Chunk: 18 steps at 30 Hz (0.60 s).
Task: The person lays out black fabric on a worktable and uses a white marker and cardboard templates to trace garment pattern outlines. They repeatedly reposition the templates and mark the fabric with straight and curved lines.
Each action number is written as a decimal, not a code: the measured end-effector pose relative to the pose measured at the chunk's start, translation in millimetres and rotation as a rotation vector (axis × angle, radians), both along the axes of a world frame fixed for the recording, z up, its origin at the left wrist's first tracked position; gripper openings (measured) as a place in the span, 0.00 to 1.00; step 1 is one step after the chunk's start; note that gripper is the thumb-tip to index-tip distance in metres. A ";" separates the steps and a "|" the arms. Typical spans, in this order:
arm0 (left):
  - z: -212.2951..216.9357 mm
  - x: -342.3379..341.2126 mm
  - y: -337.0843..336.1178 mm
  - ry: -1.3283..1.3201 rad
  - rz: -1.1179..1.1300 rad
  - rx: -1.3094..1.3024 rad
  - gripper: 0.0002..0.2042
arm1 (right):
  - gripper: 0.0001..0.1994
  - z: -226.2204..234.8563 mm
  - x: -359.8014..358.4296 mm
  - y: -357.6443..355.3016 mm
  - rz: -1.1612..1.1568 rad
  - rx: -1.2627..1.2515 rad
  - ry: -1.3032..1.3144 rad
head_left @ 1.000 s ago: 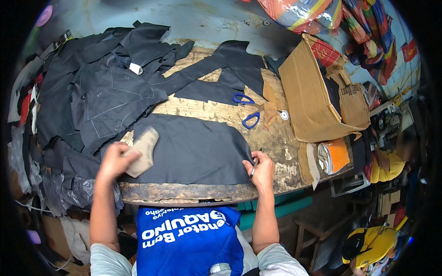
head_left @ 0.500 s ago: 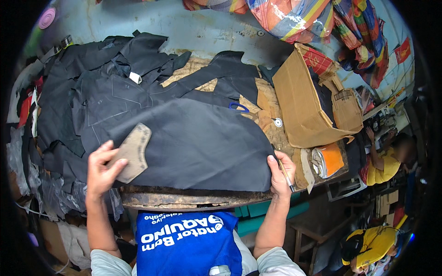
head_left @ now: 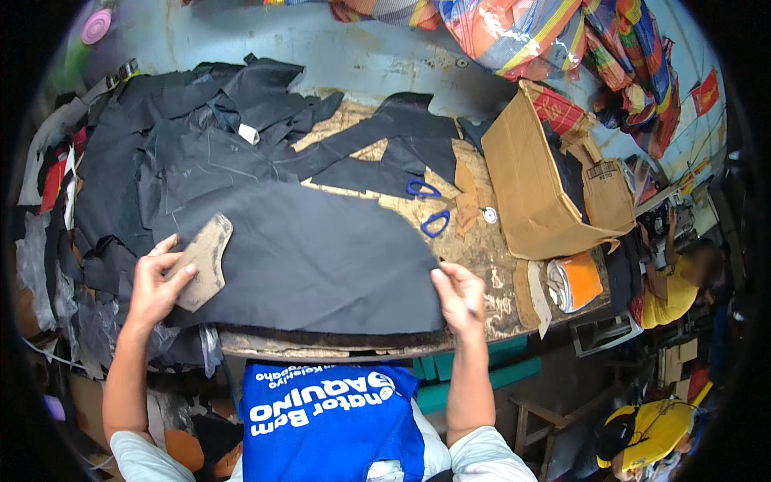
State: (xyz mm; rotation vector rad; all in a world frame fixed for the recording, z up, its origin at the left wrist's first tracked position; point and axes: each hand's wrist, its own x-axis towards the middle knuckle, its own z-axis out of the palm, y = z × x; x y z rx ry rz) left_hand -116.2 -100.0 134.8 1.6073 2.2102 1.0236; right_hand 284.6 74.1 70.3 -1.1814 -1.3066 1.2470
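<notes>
A large smooth black sheet, apparently leather or fabric [head_left: 321, 257], lies across the near part of the worktable. My left hand [head_left: 155, 283] pinches a stiff grey-brown pattern piece [head_left: 207, 259] with a curved edge and dark marks, held over the sheet's left end. At the sheet's right edge, the thumb and fingers of my right hand [head_left: 460, 296] close on the material. A small dark tip shows at that hand, seemingly the pen's; most of the pen is hidden. Beyond the sheet lie scissors with blue handles [head_left: 435, 225], their blades not visible.
Black pieces [head_left: 136, 161], some with chalk outlines, pile up at the left and back. An open cardboard box [head_left: 530, 177] stands at the right of the wooden table [head_left: 498, 293], near an orange-and-white roll [head_left: 574, 283]. Two people in yellow [head_left: 654, 430] are farther right.
Both hands have shifted left, pulling the black sheet along. Its right edge now uncovers more tabletop and the second scissor handle. The pen has turned mostly out of sight.
</notes>
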 end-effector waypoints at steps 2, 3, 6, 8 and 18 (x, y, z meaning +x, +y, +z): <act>-30.0 4.6 0.3 0.081 -0.014 0.108 0.09 | 0.10 -17.8 6.8 -6.1 -0.178 0.276 -0.603; -41.2 9.4 2.4 -0.085 0.042 0.161 0.09 | 0.09 -22.5 11.0 -10.6 -0.195 0.323 -0.590; -64.9 62.6 4.2 -0.865 0.180 0.426 0.10 | 0.07 -27.8 7.5 -40.4 -0.088 0.133 -0.220; -74.2 118.8 13.2 -1.105 0.142 0.468 0.10 | 0.12 -26.9 -8.0 -67.8 0.173 -0.018 0.021; -94.9 201.9 36.3 -1.527 0.019 -0.139 0.08 | 0.15 -35.8 -34.1 -44.4 0.266 -0.143 0.219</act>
